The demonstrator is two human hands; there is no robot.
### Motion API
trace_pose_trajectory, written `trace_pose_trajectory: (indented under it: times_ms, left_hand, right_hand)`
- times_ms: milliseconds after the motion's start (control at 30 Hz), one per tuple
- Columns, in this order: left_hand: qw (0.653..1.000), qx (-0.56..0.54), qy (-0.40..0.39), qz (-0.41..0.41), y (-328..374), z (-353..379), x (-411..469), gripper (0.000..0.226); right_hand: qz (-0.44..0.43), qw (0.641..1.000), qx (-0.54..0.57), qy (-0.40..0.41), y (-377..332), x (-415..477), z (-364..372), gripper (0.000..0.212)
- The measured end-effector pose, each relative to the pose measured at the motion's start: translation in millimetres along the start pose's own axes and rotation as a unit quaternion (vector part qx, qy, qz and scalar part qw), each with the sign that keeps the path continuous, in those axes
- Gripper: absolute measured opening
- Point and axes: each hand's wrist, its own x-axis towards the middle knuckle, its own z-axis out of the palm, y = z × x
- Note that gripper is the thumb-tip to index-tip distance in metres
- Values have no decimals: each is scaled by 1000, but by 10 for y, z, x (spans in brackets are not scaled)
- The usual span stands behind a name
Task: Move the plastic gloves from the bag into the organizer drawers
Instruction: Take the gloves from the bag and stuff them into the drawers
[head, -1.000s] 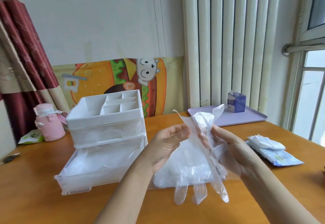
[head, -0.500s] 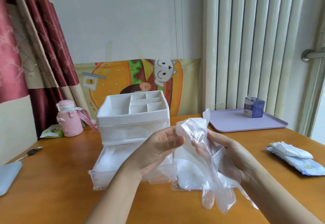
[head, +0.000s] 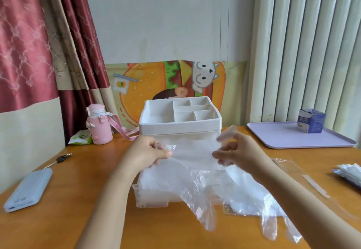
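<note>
Table (head: 78, 221) has bare wood front-L and along the near edge. Far side is closed off by the wall (head: 166, 24), w/ a curtain (head: 29, 53) at L and a ribbed radiator (head: 304, 43) at R. L side: pale blue flat case (head: 29, 188) near the edge, key (head: 60, 159) behind it, pink bottle (head: 99, 127) at the back. R side: lilac tray (head: 283, 139) w/ a blue carton (head: 311, 120) on it, wipes pack (head: 349, 172) at the far R. Organizer (head: 179, 125) sits mid-table.

L hand (head: 148, 153) and R hand (head: 236, 151) are raised in front of the organizer, apart, approx. level. L thumb and curled fingers pinch one cuff corner of a clear glove (head: 195, 162); R fingertips pinch the other side. It's stretched flat btwn them, its fingers hanging past the drawer front.

Organizer top is split into compartments. Lower drawer (head: 152, 200) is pulled out toward the person; clear plastic layers show inside thru the held glove. Bag (head: 304, 178) lies flat under the R forearm, just R of the drawer, w/ a glove stack (head: 250, 203) on or in it – can't tell which.
</note>
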Motion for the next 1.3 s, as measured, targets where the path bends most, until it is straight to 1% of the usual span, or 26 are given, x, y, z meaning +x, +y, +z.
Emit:
trace_pose_trajectory:
  times_ms: [67, 167, 200, 267, 300, 333, 400, 467, 500, 533, 600, 633, 700, 733, 767, 833, 867, 900, 967, 1000, 1067, 1133, 1233, 1300]
  left_hand:
    - [997, 67, 33, -7, -91, -40, 46, 24]
    - [992, 112, 64, -17, -154, -43, 69, 21]
    - [989, 131, 68, -23, -151, -32, 66, 24]
    - [982, 172, 75, -30, -141, 5, 79, 36]
    - [980, 180, 79, -30, -145, 31, 91, 39]
    - [980, 179, 84, -28, -148, 63, 104, 40]
    - [981, 170, 88, -26, -165, 137, 129, 36]
    - [979, 183, 86, -32, -154, 190, 133, 29]
    - [975, 201, 86, -37, -139, 198, 125, 25]
    - [969, 229, 88, -42, -124, 194, 126, 24]
    - [954, 281, 90, -52, -113, 161, 127, 29]
    - [949, 298, 89, -56, -106, 136, 118, 31]
    - [941, 321, 89, -65, -89, 73, 85, 32]
    - [937, 331, 94, -68, -73, 36, 65, 30]
    - [934, 337, 101, -68, -48, 3, 37, 27]
    - [933, 336, 124, -39, 10, -57, -13, 16]
    - [937, 326, 123, -10, 39, -73, -33, 10]
    - [945, 309, 106, 21, 66, -73, -56, 11]
    - [964, 260, 18, 58, 94, -19, -88, 4]
    - [966, 250, -35, 57, 90, 37, -93, 6]
    - [952, 276, -126, 36, 41, 176, -64, 18]
    - [933, 313, -180, 7, -37, 287, -16, 32]
    - [916, 340, -210, -11, -151, 366, 36, 51]
    - [916, 344, -208, -15, -195, 390, 56, 67]
  right_hand:
    - [-4, 998, -59, 35, 47, 62, 104, 32]
    - [-22, 982, -161, 96, 55, 101, 203, 30]
    - [-46, 967, -208, 137, 52, 85, 225, 30]
    - [-117, 927, -286, 213, 32, 15, 271, 28]
    - [-156, 916, -297, 219, -6, -34, 313, 25]
    - [-186, 915, -297, 199, -56, -84, 358, 19]
    - [-196, 926, -305, 103, -145, -159, 447, 5]
    - [-144, 933, -329, -25, -193, -164, 544, 21]
    - [-107, 930, -337, -101, -232, -144, 575, 27]
    - [-68, 920, -344, -175, -259, -104, 607, 31]
    - [-15, 880, -369, -300, -293, -2, 648, 39]
    - [0, 860, -385, -336, -294, 49, 671, 42]
    - [-1, 822, -435, -366, -261, 149, 719, 48]
    - [-4, 811, -454, -370, -230, 183, 737, 51]
    - [9, 806, -462, -370, -194, 206, 750, 54]
    - [24, 807, -466, -362, -132, 244, 749, 57]
    - [23, 804, -473, -359, -118, 251, 739, 57]
    - [17, 803, -479, -354, -105, 266, 731, 55]
    - [12, 814, -477, -330, -102, 267, 734, 50]
    - [10, 825, -472, -311, -87, 263, 744, 49]
    - [-13, 839, -471, -271, -83, 241, 761, 54]
    - [-31, 861, -451, -235, -111, 192, 744, 56]
    - [-41, 881, -412, -228, -191, 112, 637, 47]
    - [-36, 879, -414, -235, -237, 57, 545, 46]
